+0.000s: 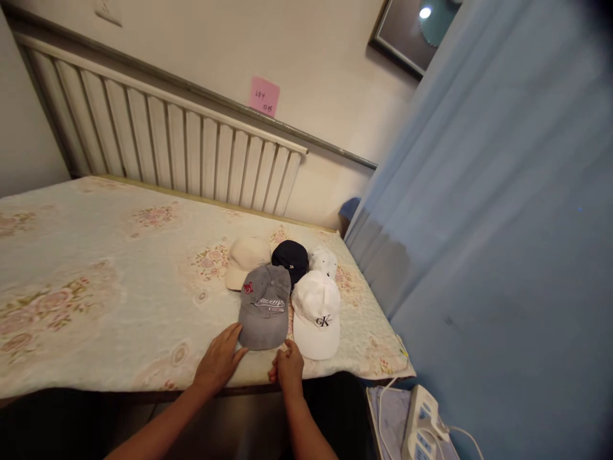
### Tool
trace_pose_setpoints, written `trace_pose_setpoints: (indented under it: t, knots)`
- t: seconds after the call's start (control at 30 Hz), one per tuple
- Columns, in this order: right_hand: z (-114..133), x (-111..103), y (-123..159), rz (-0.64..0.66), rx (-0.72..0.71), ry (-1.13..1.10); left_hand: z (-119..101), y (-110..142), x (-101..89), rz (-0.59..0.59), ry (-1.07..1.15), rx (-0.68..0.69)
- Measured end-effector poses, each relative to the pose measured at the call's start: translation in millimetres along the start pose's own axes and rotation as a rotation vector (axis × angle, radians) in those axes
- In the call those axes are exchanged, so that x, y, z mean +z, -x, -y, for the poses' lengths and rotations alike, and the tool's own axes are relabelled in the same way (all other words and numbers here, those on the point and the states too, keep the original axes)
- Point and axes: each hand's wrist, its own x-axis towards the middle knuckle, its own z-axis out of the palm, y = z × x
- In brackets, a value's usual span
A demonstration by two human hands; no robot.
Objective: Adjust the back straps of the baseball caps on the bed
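Far left on the wall, a socket plate (109,11), with a ribbed radiator (177,137) below. Under both, a bed (115,255) with a flowered cover, bearing five caps, grouped near its right end. Then the left hand (216,361), thumb spread wide from the fingers, fingertips at the left edge of a brim; cannot tell whether gripping it or only touching. Behind, a beige cap (246,252). Next, belonging to that brim, the gray cap (265,319), lying between the hands at the front of the group, lettering facing the person. Above on the wall, a pink note (264,96). Behind the gray cap, a black cap (290,252). By the brim's right corner, the right hand (290,367), fingers curled narrow; cannot tell whether holding anything. Just beside, a white cap (316,342) with dark letters, partly covering a smaller white cap (322,259). Farther right, a small stand (390,415) carrying a power strip (421,421) with cords; above, a picture frame (395,60) around a dark panel; last, a blue curtain (488,255).
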Motion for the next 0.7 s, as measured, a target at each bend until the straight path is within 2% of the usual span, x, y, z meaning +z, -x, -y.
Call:
trace_pose_setpoints:
  t: [0.13,0.23,0.37,0.47,0.53,0.6,0.7]
  knots:
    - [1.2,-0.2,2.8,-0.005,0.001,0.022,-1.0,2.2,-0.3,0.006,0.047,-0.03]
    - [3.0,1.1,7.9,-0.001,0.016,0.047,-1.2,-0.9,-3.3,0.016,0.167,-0.097]
    - [19.8,2.1,19.8,0.032,0.012,0.083,-10.6,-17.5,-26.6,0.037,0.316,-0.194]
    - [52.2,-0.8,34.9,0.0,-0.167,0.117,-33.0,-33.1,-62.2,-0.039,0.347,-0.251]
    - [78.9,-3.7,45.4,-0.09,-0.516,0.226,-51.5,-41.6,-87.2,-0.123,0.303,-0.22]
    - [102.5,-5.4,50.9,-0.108,-0.71,0.284,-66.4,-48.1,-106.1,-0.153,0.176,-0.156]
    - [121.8,-4.1,42.0,-0.08,-0.795,0.382,-74.2,-56.3,-117.6,-0.035,0.0,-0.182]
